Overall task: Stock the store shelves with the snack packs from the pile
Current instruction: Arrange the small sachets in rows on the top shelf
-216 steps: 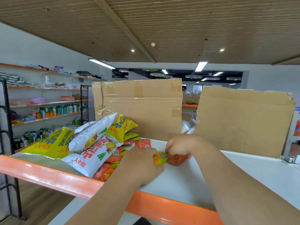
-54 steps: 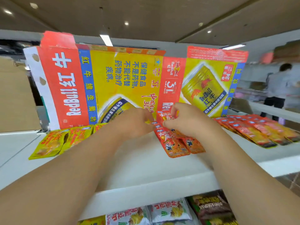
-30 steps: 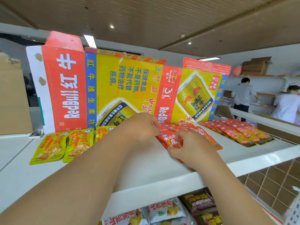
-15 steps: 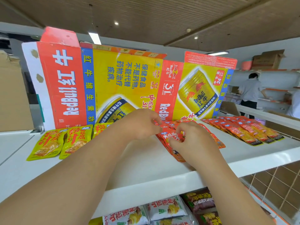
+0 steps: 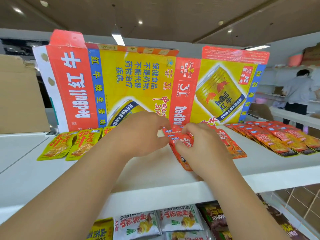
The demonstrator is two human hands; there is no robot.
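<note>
Both my hands work over a small bunch of red snack packs (image 5: 181, 142) on the white top shelf (image 5: 155, 189). My left hand (image 5: 138, 134) pinches the top edges of the bunch with curled fingers. My right hand (image 5: 202, 148) lies on the packs and grips them; its palm hides their lower parts. A row of several red packs (image 5: 275, 137) lies flat to the right. Yellow snack packs (image 5: 69, 144) lie flat to the left, one partly hidden behind my left hand.
A flattened Red Bull carton (image 5: 138, 87) stands as a back wall on the shelf. Plain cardboard (image 5: 19, 97) stands at far left. White, yellow and dark chip bags (image 5: 173, 220) fill the shelf below. A person (image 5: 297, 94) stands at another shelf far right.
Several seconds ago my hands took small packs from the pile at another shelf. In the last second both hands stayed on the red bunch, my right hand shifting slightly over it.
</note>
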